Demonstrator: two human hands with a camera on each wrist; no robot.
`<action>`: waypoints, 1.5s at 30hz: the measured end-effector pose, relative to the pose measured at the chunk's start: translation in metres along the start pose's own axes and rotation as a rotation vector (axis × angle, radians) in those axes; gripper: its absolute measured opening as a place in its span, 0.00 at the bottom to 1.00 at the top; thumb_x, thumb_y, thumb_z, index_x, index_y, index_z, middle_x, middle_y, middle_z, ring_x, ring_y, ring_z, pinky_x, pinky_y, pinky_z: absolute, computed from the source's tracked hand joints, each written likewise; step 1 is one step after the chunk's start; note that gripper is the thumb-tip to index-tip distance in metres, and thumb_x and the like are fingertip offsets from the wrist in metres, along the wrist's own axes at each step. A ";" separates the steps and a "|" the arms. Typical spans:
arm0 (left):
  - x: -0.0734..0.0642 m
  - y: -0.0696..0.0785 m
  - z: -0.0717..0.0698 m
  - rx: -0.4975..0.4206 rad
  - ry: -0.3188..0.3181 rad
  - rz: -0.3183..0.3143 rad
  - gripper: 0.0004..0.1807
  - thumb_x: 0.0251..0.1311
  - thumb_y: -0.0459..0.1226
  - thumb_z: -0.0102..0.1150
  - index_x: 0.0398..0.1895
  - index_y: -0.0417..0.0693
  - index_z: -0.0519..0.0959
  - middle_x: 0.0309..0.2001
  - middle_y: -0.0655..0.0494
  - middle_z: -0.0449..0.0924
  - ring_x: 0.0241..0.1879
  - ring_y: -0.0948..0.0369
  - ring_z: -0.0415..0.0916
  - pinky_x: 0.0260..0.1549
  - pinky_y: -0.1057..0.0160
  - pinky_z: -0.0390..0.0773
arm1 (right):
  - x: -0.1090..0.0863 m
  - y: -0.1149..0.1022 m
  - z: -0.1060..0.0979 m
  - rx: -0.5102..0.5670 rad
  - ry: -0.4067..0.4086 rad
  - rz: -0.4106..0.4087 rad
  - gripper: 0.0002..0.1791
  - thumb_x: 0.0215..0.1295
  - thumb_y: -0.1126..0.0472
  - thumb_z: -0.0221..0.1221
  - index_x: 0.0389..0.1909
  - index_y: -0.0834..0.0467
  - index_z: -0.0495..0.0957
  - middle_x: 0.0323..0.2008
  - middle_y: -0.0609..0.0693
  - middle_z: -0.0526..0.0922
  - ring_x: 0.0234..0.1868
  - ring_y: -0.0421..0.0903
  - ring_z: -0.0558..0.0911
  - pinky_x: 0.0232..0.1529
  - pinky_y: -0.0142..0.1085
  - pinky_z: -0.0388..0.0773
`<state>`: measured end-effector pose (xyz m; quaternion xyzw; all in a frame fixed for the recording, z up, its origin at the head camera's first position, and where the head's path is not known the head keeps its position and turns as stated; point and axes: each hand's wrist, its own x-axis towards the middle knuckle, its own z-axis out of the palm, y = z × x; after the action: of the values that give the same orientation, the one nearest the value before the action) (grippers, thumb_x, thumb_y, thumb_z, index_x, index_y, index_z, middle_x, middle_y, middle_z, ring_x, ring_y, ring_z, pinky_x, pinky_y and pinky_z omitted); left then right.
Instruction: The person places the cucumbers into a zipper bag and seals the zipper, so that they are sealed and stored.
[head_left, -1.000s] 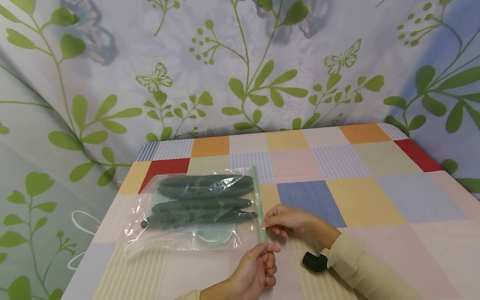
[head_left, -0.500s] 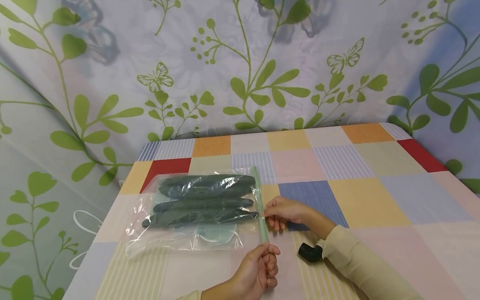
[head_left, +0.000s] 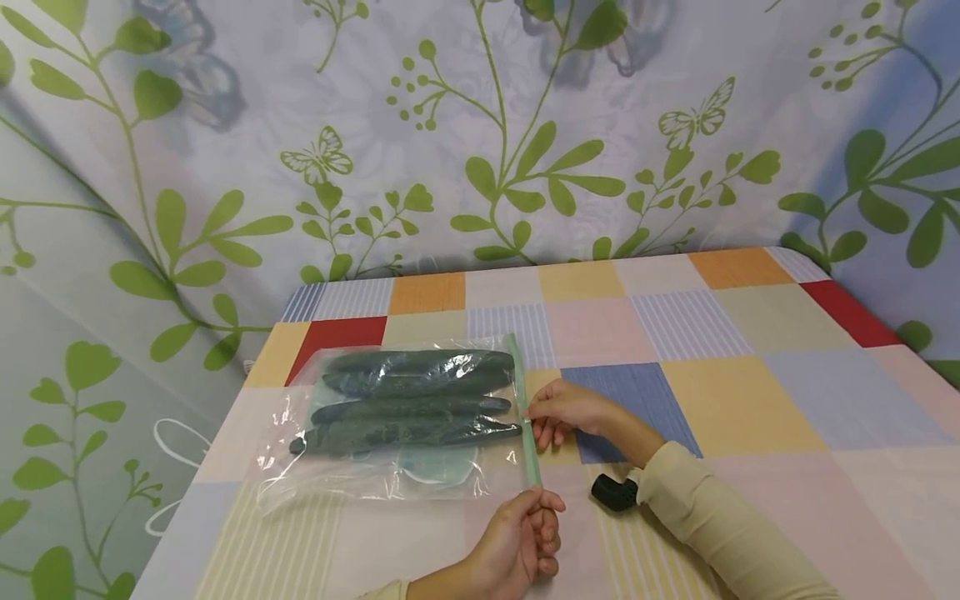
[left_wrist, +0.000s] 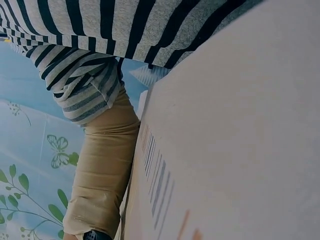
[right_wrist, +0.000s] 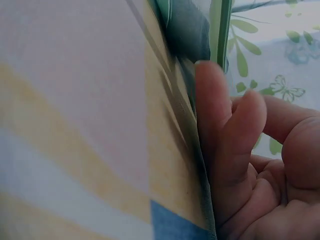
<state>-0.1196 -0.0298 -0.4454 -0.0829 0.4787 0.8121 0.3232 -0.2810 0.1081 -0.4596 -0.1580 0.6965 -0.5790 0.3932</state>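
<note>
A clear zip bag [head_left: 450, 492] lies flat on the table with several dark green cucumbers [head_left: 420, 433] inside. A green zip strip [head_left: 531, 458] runs along its right side. My left hand [head_left: 519, 537] pinches the near end of that strip between thumb and forefinger. Farther up, my right hand [head_left: 566, 412] pinches a small pale slider [head_left: 527, 414] on the strip, roughly halfway along. In the right wrist view, curled fingers of the right hand [right_wrist: 235, 135] show beside the tablecloth, with the green strip [right_wrist: 220, 35] beyond them. The left hand is out of the left wrist view.
A patchwork tablecloth [head_left: 720, 400] covers the table. A black wrist device [head_left: 615, 492] sits under the right cuff. White cord loops [head_left: 176, 442] hang off the left table edge. Leaf-printed curtains [head_left: 420, 125] stand behind. A striped shirt [left_wrist: 130, 30] fills the top of the left wrist view.
My right hand has slid with the slider along the green strip, away from me toward the far side. The left hand keeps holding the near end. The bag stays nearly in place.
</note>
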 end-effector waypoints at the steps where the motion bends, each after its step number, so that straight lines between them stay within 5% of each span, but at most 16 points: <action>1: 0.000 -0.001 0.000 0.000 0.001 -0.001 0.14 0.66 0.45 0.33 0.28 0.56 0.69 0.15 0.67 0.62 0.17 0.69 0.56 0.17 0.73 0.56 | 0.001 0.000 0.000 -0.003 0.010 0.002 0.08 0.60 0.64 0.51 0.26 0.64 0.75 0.15 0.47 0.80 0.16 0.37 0.79 0.14 0.24 0.70; 12: 0.002 -0.003 -0.001 0.003 0.017 0.016 0.14 0.65 0.45 0.33 0.28 0.56 0.69 0.15 0.66 0.61 0.17 0.68 0.55 0.17 0.71 0.55 | 0.019 -0.005 -0.005 -0.021 0.158 -0.045 0.08 0.56 0.68 0.51 0.28 0.71 0.74 0.17 0.49 0.78 0.17 0.38 0.78 0.19 0.25 0.74; 22: 0.002 -0.003 -0.002 0.000 0.030 0.022 0.14 0.66 0.45 0.34 0.28 0.55 0.70 0.15 0.66 0.61 0.17 0.67 0.55 0.17 0.71 0.56 | 0.029 -0.010 -0.007 0.053 0.248 -0.053 0.24 0.56 0.71 0.53 0.52 0.70 0.56 0.17 0.50 0.77 0.15 0.40 0.76 0.17 0.27 0.74; 35: 0.003 -0.004 -0.004 0.012 0.028 0.023 0.14 0.66 0.44 0.33 0.29 0.54 0.69 0.15 0.65 0.60 0.17 0.68 0.55 0.17 0.71 0.56 | 0.032 -0.008 -0.012 0.089 0.222 -0.061 0.27 0.56 0.70 0.51 0.58 0.65 0.60 0.14 0.47 0.76 0.14 0.37 0.75 0.16 0.25 0.71; 45: 0.003 -0.005 -0.005 0.013 0.020 0.025 0.13 0.65 0.44 0.33 0.29 0.54 0.69 0.15 0.65 0.60 0.17 0.67 0.55 0.17 0.72 0.56 | 0.029 -0.012 -0.017 0.020 0.148 -0.057 0.23 0.58 0.70 0.49 0.57 0.63 0.60 0.13 0.46 0.73 0.11 0.35 0.65 0.13 0.25 0.63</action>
<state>-0.1200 -0.0305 -0.4532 -0.0831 0.4881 0.8120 0.3090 -0.3150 0.0960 -0.4584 -0.1307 0.7129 -0.6072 0.3257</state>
